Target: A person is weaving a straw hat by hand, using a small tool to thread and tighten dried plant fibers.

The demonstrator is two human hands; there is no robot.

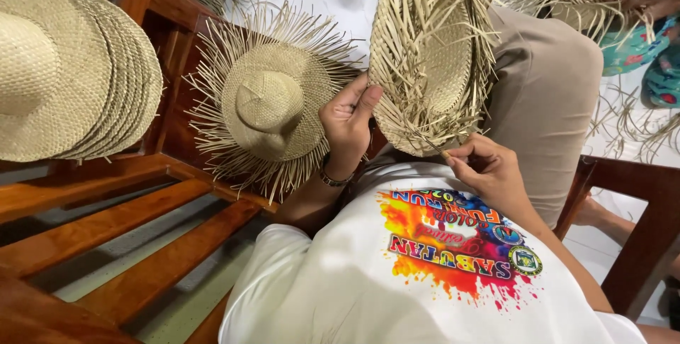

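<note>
The left hand (347, 123) pinches the unfinished woven hat (428, 54) by its frayed brim, held on edge with its long axis running near to far, while the right hand (489, 167) nips a loose strand.

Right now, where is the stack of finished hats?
In the head view, the stack of finished hats lies far left on the wooden bench, beside the fringed hat.

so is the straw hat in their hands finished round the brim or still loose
Still loose: the pale woven straw hat has unwoven strands fringing its brim. The left hand grips its edge; the right hand pinches a strand.
</note>
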